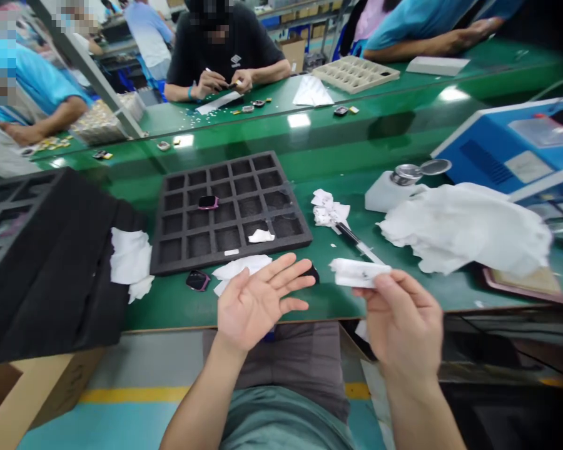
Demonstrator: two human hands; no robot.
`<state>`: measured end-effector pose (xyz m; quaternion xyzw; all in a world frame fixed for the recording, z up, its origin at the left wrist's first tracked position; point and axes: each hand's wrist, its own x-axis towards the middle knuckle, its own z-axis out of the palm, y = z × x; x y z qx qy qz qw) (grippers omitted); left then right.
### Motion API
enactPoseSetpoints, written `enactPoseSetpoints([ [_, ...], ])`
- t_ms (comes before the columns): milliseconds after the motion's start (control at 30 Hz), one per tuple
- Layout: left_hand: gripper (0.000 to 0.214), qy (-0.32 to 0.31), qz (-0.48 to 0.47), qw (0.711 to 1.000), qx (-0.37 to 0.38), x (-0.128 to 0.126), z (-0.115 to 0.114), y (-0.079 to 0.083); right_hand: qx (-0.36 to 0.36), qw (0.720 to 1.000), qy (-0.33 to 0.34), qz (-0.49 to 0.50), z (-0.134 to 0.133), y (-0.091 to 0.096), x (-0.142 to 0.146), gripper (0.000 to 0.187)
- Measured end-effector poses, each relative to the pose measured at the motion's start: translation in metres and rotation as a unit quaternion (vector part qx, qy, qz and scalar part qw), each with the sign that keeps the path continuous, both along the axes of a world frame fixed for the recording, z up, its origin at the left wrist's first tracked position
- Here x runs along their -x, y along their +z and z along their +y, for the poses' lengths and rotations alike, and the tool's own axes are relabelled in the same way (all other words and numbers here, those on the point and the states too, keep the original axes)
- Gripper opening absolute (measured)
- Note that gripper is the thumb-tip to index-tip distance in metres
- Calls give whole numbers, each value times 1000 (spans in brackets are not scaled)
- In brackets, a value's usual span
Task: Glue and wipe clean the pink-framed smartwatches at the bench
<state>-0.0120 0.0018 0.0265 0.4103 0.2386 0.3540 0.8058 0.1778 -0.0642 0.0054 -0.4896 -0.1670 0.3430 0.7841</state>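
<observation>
My left hand (258,300) is held palm up over the near edge of the green table (338,162), its fingers spread and nothing in it. Beside it, my right hand (403,319) pinches a small folded white wipe (359,273) between thumb and fingers. A dark watch body (197,280) with a pink rim lies on the table just left of my left hand. Another pink-rimmed watch body (208,202) sits in a cell of the black foam tray (229,209). A small black item (312,272) shows behind my left fingertips.
White wipes lie by the tray (237,269) and in a big crumpled heap (469,228) at right. A syringe-like tool (356,240), a white dispenser (394,184) and a blue machine (511,147) stand at right. Black trays (32,250) are stacked left. Other people work across the table.
</observation>
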Motion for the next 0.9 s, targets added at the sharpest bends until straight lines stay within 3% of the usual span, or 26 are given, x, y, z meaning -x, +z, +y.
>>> enactPoseSetpoints([
  [133, 69, 35, 3, 999, -25, 15, 1, 6, 5, 1000, -9, 10, 5, -9, -7, 24],
  [200, 57, 85, 37, 992, -90, 25, 5, 16, 15, 1000, -15, 12, 9, -18, -8, 27],
  [267, 34, 173, 135, 954, -206, 39, 20, 31, 27, 999, -23, 16, 13, -27, -9, 31],
  [300, 19, 221, 223, 908, -278, 47, 32, 39, 31, 999, -27, 17, 15, -31, -9, 33],
  [333, 16, 268, 311, 843, -347, 56, 48, 48, 32, 999, -32, 16, 17, -35, -10, 35],
  [400, 17, 322, 465, 720, -402, 74, 87, 60, 32, 999, -37, 9, 19, -41, -10, 38],
  [433, 22, 320, 534, 680, -387, 82, 108, 63, 32, 999, -37, 2, 19, -42, -11, 39],
  [500, 55, 244, 642, 625, -371, 95, 146, 62, 37, 999, -33, -10, 18, -44, -11, 40],
  [567, 76, 184, 652, 629, -381, 105, 176, 57, 44, 999, -27, -14, 17, -44, -11, 41],
  [667, 78, 125, 655, 643, -376, 117, 204, 50, 51, 998, -24, -14, 14, -45, -11, 42],
  [900, 62, 44, 612, 685, -393, 139, 230, 46, 56, 998, -7, -37, 14, -48, -12, 41],
])
